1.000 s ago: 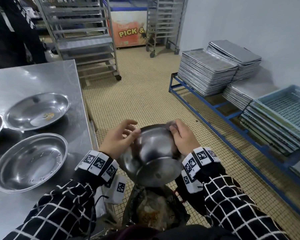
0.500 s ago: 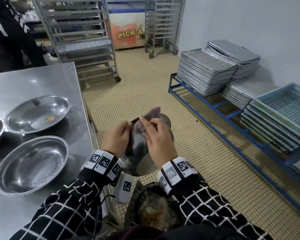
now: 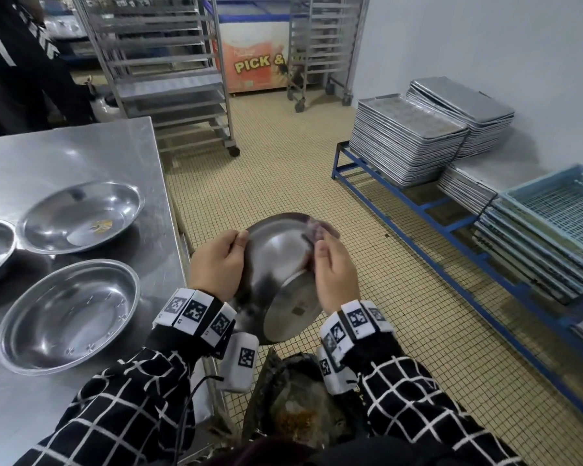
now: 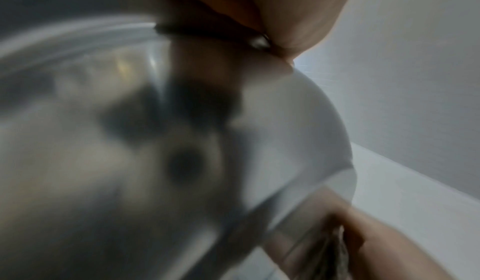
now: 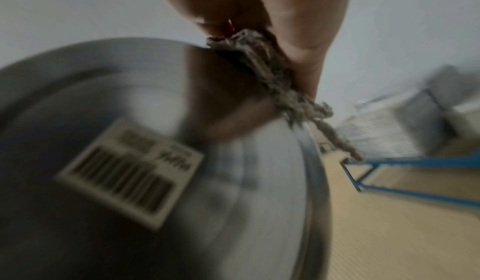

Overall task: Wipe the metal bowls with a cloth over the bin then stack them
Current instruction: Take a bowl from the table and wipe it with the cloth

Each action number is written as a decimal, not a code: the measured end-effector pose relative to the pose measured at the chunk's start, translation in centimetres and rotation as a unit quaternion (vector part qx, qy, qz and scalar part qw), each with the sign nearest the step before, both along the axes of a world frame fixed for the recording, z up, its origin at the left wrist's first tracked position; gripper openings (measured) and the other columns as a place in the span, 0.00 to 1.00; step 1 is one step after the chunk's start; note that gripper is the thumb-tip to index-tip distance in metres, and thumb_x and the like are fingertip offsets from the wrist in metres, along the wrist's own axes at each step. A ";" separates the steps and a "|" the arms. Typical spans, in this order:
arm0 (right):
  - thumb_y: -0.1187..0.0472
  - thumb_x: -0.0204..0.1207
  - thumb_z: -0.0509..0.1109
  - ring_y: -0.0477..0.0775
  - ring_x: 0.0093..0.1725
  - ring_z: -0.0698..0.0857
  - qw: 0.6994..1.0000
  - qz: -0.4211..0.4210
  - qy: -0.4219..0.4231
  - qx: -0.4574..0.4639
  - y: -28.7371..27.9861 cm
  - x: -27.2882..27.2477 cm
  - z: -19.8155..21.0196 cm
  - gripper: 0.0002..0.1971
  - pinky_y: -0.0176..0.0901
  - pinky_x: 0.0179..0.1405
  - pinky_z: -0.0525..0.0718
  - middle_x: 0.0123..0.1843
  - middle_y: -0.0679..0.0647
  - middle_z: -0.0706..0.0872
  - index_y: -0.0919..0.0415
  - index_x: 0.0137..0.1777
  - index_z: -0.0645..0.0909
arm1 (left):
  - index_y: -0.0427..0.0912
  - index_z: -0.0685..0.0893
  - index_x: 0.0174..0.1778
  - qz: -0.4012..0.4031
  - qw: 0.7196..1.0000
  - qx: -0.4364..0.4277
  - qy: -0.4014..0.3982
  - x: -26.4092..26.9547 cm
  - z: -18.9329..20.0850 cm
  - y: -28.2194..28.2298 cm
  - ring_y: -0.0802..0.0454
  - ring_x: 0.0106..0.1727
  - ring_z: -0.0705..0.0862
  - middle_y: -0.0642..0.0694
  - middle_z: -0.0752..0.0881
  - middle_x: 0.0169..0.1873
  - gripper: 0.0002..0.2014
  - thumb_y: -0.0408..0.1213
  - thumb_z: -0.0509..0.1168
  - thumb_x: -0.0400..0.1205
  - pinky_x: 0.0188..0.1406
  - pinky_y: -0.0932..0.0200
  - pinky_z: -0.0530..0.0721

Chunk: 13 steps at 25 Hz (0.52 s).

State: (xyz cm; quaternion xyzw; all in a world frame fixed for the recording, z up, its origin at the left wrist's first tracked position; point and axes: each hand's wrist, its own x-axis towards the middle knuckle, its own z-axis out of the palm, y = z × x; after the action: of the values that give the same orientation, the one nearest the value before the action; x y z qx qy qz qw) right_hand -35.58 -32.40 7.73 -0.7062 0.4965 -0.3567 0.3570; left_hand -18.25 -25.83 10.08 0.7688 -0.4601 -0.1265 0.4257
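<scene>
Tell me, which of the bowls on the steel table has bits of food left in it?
The farther bowl, toward the table's back: yellowish scraps lie in its bottom. The nearer bowl looks bare inside.

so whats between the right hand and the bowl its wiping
A grey cloth, pinched by the right hand against the bowl at its rim; clearest in the right wrist view.

Your kitchen surroundings

To your right, stacked baking trays (image 3: pixel 408 139) sit on a blue frame (image 3: pixel 418 205), with blue mesh crates (image 3: pixel 559 210) nearer; ahead, wheeled racks (image 3: pixel 169 72) flank an orange chest freezer (image 3: pixel 253 58) on tiled floor (image 3: pixel 283 176).
</scene>
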 end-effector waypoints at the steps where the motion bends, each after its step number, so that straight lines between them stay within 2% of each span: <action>1: 0.46 0.86 0.46 0.50 0.73 0.71 0.997 0.029 0.031 -0.068 0.9 1.0 0.1 0.23 0.50 0.72 0.72 0.74 0.49 0.73 0.49 0.77 0.68 | 0.40 0.79 0.33 0.001 1.000 0.001 0.005 -0.2 0.2 -0.1 0.44 0.33 0.80 0.44 0.80 0.26 0.19 0.47 0.56 0.86 0.37 0.46 0.80; 2: 0.45 0.86 0.45 0.51 0.79 0.63 0.988 0.052 0.072 -0.128 1.9 2.0 -0.1 0.25 0.53 0.78 0.63 0.79 0.49 0.67 0.49 0.79 0.64 | 0.39 0.79 0.34 -0.001 1.000 -0.002 0.008 -0.4 0.3 -0.3 0.43 0.33 0.80 0.43 0.81 0.27 0.19 0.47 0.57 0.86 0.38 0.44 0.81; 4: 0.43 0.84 0.42 0.54 0.83 0.50 0.968 0.056 0.141 -0.200 3.2 3.5 -0.7 0.27 0.56 0.81 0.49 0.83 0.49 0.60 0.46 0.81 0.57 | 0.39 0.79 0.33 -0.008 1.000 -0.016 0.016 -1.0 0.9 -0.6 0.43 0.33 0.80 0.43 0.82 0.27 0.18 0.45 0.58 0.86 0.37 0.44 0.81; 6: 0.44 0.83 0.43 0.54 0.83 0.49 0.958 0.027 0.147 -0.243 3.4 3.8 -1.3 0.26 0.58 0.80 0.49 0.82 0.50 0.63 0.46 0.81 0.57 | 0.43 0.78 0.31 -0.015 0.999 -0.022 0.025 -1.5 1.4 -0.6 0.46 0.33 0.79 0.46 0.81 0.27 0.18 0.45 0.57 0.86 0.36 0.49 0.79; 8: 0.45 0.84 0.45 0.55 0.81 0.58 0.964 0.008 0.084 -0.253 2.5 3.2 -1.7 0.25 0.59 0.78 0.59 0.80 0.52 0.68 0.50 0.79 0.61 | 0.43 0.77 0.31 -0.015 0.999 -0.013 0.027 -1.6 1.5 -0.3 0.45 0.33 0.79 0.46 0.80 0.27 0.19 0.47 0.56 0.86 0.35 0.48 0.78; 9: 0.46 0.85 0.46 0.55 0.78 0.64 0.977 -0.007 0.029 -0.210 2.3 2.8 -1.3 0.24 0.56 0.75 0.67 0.78 0.51 0.70 0.50 0.79 0.63 | 0.42 0.77 0.32 -0.014 0.999 -0.009 0.035 -1.4 1.4 -0.1 0.44 0.33 0.79 0.45 0.80 0.27 0.20 0.48 0.56 0.87 0.36 0.46 0.78; 11: 0.47 0.86 0.47 0.52 0.67 0.76 0.995 -0.066 -0.070 -0.027 1.2 1.5 -1.3 0.21 0.47 0.59 0.81 0.70 0.49 0.76 0.44 0.76 0.67 | 0.42 0.80 0.35 -0.011 0.998 -0.012 0.068 -0.9 1.1 0.2 0.42 0.35 0.81 0.42 0.83 0.29 0.20 0.50 0.56 0.86 0.39 0.44 0.80; 12: 0.46 0.86 0.48 0.52 0.62 0.79 0.985 -0.089 -0.121 0.082 0.3 0.7 -2.0 0.19 0.46 0.53 0.83 0.65 0.48 0.79 0.43 0.72 0.71 | 0.43 0.83 0.37 -0.011 0.996 -0.020 0.084 -0.6 1.0 0.4 0.43 0.37 0.83 0.42 0.85 0.31 0.19 0.51 0.57 0.86 0.41 0.44 0.81; 13: 0.44 0.85 0.50 0.53 0.61 0.81 0.962 -0.098 -0.184 0.177 -0.7 -0.3 -2.8 0.18 0.49 0.54 0.83 0.63 0.48 0.81 0.44 0.67 0.76 | 0.44 0.85 0.40 -0.013 0.995 -0.027 0.096 -0.3 0.8 0.5 0.43 0.39 0.84 0.42 0.87 0.33 0.18 0.51 0.57 0.86 0.44 0.45 0.82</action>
State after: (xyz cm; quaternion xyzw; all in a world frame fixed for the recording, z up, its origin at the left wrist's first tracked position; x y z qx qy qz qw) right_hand -35.84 -33.05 4.92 -0.5021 0.5441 -0.4203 0.5247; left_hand -18.53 -25.36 10.90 0.7351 -0.4307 -0.1926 0.4869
